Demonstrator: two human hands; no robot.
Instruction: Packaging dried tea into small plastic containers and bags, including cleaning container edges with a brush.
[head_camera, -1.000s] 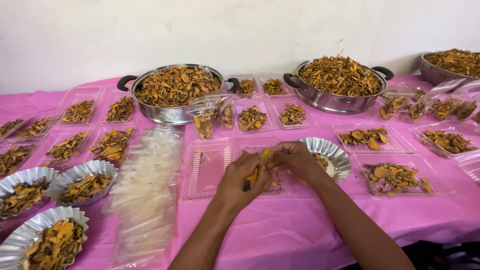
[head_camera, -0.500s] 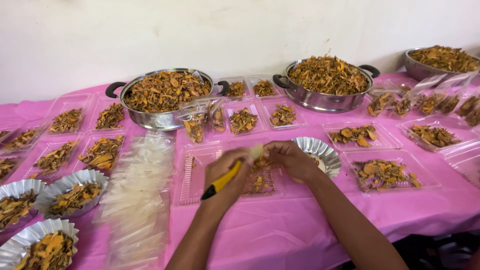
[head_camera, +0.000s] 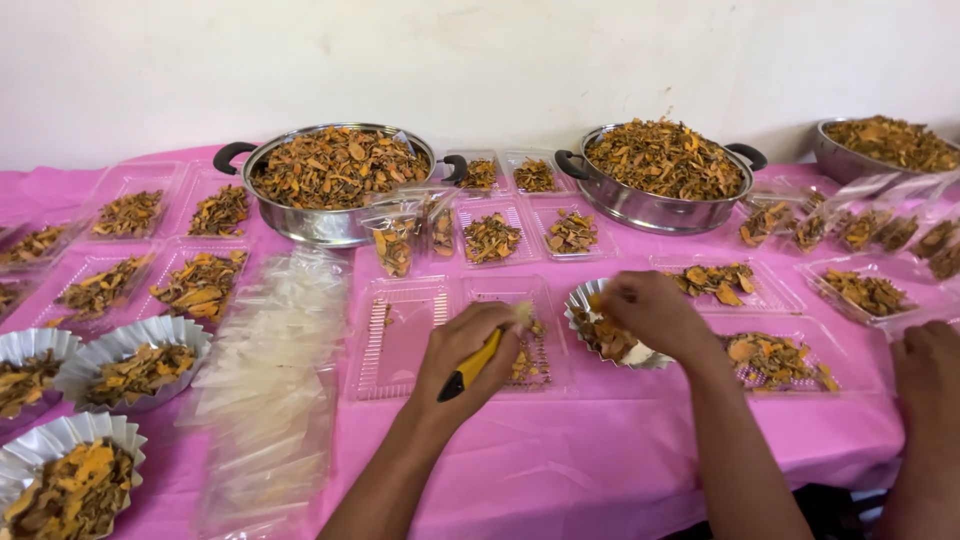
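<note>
**Over the pink table: filling a clear tray from a foil cup**

Left hand (head_camera: 470, 345), fingers clamped on a yellow-and-black tool (head_camera: 470, 366), rests over the open clear tray (head_camera: 405, 340), steadying it. Right hand (head_camera: 650, 312), fingers curled together, dips into the foil cup (head_camera: 585, 325) of dried orange chips, kept just beside the tray. Half a second earlier both hands met over the tray; the right has since moved rightward.

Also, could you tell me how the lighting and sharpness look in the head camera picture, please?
Head view: soft, even light with faint shadows; mild glare on the steel pot rim and the stack of clear bags; left hand and right hand slightly motion-blurred; table edges bend a little from the wide lens.
</note>
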